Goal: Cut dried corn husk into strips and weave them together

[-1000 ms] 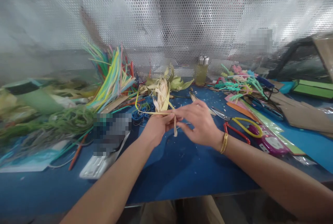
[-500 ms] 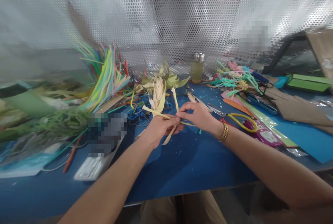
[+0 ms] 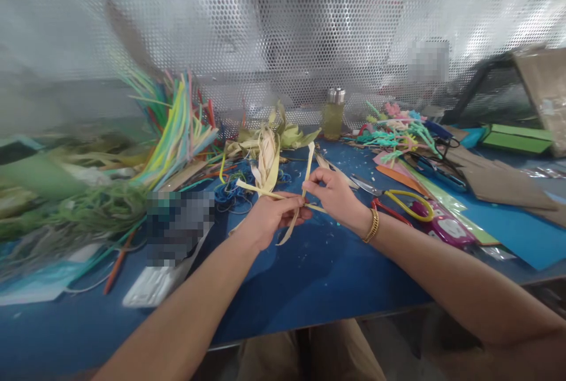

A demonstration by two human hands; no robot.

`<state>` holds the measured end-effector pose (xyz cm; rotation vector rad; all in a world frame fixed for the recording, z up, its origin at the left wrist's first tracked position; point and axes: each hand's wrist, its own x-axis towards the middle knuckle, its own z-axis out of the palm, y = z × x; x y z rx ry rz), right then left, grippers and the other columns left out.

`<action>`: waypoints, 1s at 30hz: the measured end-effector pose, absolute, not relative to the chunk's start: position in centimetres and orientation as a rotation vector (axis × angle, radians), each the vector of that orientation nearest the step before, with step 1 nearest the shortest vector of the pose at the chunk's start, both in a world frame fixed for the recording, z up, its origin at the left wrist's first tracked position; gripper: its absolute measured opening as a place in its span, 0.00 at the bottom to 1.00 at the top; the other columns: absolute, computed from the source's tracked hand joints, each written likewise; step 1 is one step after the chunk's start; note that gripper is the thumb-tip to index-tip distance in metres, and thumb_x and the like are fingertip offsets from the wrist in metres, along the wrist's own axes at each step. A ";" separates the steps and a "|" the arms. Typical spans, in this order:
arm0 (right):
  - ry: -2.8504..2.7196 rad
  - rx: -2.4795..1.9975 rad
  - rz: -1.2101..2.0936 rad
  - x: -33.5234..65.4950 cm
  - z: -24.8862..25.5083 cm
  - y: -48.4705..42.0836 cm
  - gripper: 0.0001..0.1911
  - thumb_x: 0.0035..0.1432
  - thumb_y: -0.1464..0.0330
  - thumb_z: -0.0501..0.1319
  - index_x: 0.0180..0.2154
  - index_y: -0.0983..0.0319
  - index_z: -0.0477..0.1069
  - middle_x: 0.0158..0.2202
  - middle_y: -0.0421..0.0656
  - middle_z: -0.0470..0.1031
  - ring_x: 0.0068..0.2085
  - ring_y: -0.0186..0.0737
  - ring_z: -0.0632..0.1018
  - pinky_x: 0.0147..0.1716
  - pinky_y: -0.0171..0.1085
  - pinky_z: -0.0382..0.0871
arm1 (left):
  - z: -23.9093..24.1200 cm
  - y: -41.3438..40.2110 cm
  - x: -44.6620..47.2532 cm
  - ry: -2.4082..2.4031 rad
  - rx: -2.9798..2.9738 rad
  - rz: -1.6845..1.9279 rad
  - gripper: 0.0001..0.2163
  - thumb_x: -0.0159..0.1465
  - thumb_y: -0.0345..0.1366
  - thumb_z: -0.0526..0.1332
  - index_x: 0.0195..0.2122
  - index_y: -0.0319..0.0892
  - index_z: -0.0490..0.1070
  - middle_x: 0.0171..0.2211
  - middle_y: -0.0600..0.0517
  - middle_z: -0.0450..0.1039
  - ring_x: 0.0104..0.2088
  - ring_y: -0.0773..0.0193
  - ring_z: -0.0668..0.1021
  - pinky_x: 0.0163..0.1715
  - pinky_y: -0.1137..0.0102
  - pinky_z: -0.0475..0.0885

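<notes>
Pale strips of dried corn husk (image 3: 254, 189) cross one another between my hands, above the blue table. My left hand (image 3: 277, 216) pinches them where they cross, with ends sticking out to the left, right and below. The thumb and fingers of my right hand (image 3: 329, 192) are closed on an upright husk strip (image 3: 310, 163), whose tip stands above the fingers. Just behind my left hand lies a bundle of dried corn husks (image 3: 267, 160). Scissors (image 3: 409, 204) with yellow and red handles rest to the right of my right hand.
Blue cord (image 3: 234, 189) and colourful pipe cleaners (image 3: 177, 127) lie to the left. A glass jar (image 3: 333, 115) stands at the back by a perforated metal screen (image 3: 296, 33). On the right are pipe-cleaner pieces (image 3: 402, 136), a purple device (image 3: 448, 227) and cardboard (image 3: 508, 183).
My right hand has shifted slightly away from the crossing point, drawing the upright strip a little to the right and up. My left hand keeps its pinch nearly in place.
</notes>
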<state>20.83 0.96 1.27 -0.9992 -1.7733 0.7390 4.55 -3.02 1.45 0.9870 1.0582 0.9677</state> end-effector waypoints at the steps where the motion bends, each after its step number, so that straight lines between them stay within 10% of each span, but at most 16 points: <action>1: -1.766 -1.002 0.737 20.8 1.2 1.0 0.11 0.55 0.65 0.60 0.23 0.61 0.64 0.25 0.38 0.66 0.29 0.34 0.67 0.32 0.37 0.62 | 1.5 -3.1 4.6 1.058 0.991 0.965 0.12 0.52 0.37 0.70 0.34 0.35 0.77 0.27 0.45 0.80 0.30 0.59 0.81 0.34 0.66 0.75; 30: -2.131 -0.856 -0.129 22.7 3.3 0.2 0.09 0.63 0.62 0.59 0.38 0.54 0.78 0.38 0.42 0.78 0.43 0.44 0.72 0.48 0.47 0.55 | 1.2 -2.7 4.1 0.996 1.078 1.081 0.10 0.55 0.37 0.69 0.35 0.37 0.77 0.27 0.53 0.73 0.29 0.69 0.74 0.36 0.70 0.71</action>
